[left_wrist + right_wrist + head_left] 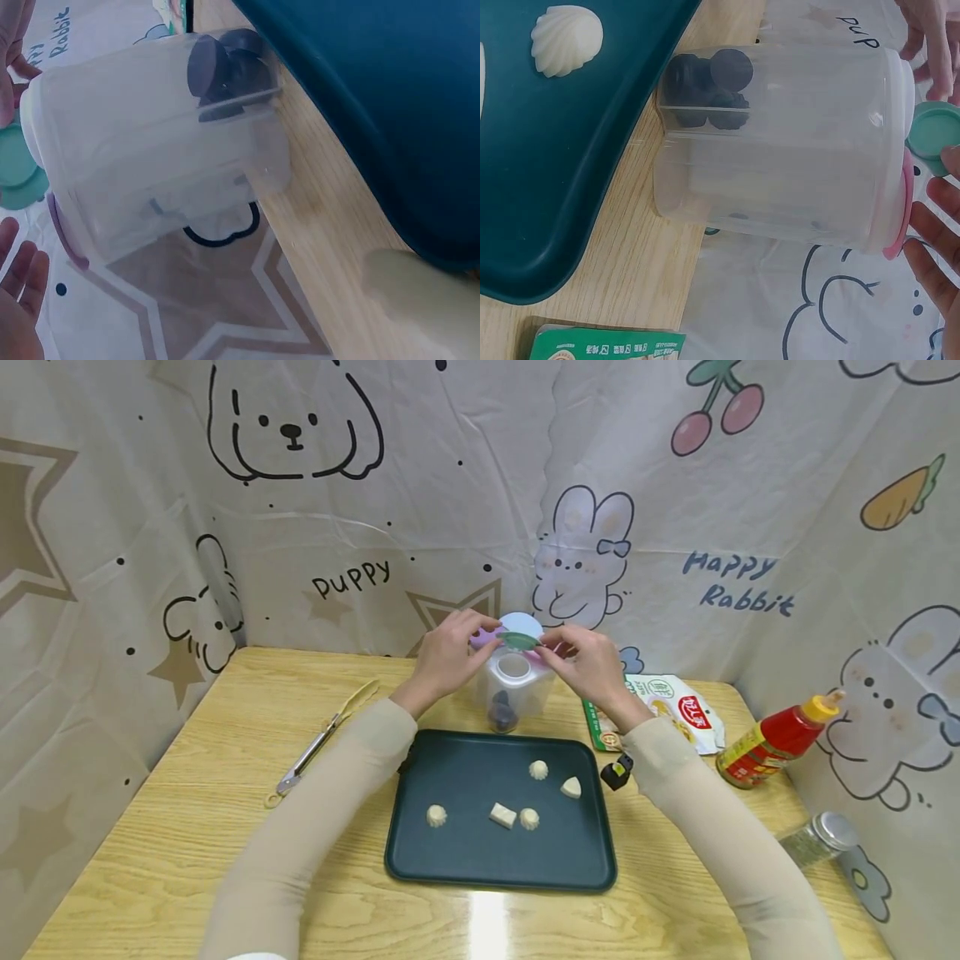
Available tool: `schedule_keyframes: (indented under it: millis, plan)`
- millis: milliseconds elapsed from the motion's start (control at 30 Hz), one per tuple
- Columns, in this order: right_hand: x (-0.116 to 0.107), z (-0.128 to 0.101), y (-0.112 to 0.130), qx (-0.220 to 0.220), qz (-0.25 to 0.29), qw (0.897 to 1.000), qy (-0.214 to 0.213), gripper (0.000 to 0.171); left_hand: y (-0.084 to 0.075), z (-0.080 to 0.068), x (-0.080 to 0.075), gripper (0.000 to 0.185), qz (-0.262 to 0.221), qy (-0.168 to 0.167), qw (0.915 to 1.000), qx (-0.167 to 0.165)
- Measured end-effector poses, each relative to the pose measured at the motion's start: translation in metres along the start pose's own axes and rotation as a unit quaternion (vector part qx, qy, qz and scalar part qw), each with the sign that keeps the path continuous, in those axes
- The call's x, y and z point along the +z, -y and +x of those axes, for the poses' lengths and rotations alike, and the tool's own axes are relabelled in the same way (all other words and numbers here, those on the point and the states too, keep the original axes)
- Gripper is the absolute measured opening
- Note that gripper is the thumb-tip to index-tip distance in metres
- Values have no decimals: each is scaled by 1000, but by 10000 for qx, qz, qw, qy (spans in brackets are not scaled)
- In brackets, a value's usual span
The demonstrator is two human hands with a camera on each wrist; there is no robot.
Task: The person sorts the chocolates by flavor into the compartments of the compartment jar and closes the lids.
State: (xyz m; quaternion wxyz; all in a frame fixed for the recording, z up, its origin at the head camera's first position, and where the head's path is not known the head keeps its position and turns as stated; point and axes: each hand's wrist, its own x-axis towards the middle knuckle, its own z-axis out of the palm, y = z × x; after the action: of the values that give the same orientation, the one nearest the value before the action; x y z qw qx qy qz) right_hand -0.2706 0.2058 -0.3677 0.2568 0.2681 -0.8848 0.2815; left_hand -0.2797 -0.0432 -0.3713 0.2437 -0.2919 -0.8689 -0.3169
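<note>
A clear divided storage container (pixel 529 693) stands behind the dark green tray (pixel 480 860). Dark rounded pieces (pixel 705 86) lie at the bottom of its front compartment, below a round opening. Above that opening, a green round lid (pixel 519 642) is tilted up between both hands. My left hand (pixel 447 653) holds its left edge with thumb and index finger, the other fingers spread loosely in the left wrist view. My right hand (pixel 588 664) pinches the right edge. Purple (pixel 486 637), pink (pixel 900 210) and blue (pixel 522 624) lids show around the green one.
Several cream-coloured molded pieces (pixel 503 815) lie on the tray. Tongs (pixel 322 743) rest at left. To the right are a seasoning packet (pixel 693 714), a small black object (pixel 617 772), a red sauce bottle (pixel 776 739) and a spice jar (pixel 821 839). Printed curtains enclose the table.
</note>
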Motion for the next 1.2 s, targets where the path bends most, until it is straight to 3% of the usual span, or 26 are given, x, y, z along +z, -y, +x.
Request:
schedule_keyframes:
  millis: [300,667,967,1200]
  plan:
    - [0,0,0,-281,11,9996,-27,11,-6,5,3,17,127,216,9997,9]
    - [4,-8,4,-839,-172,9963,-25,13,-4,-11,-4,20,413,504,9974,310]
    - [6,-14,6,-1187,-424,9920,25,20,-1,-23,5,24,217,401,9970,618]
    - [9,-19,5,-1256,-497,9908,88,23,0,-29,9,26,203,505,9965,642]
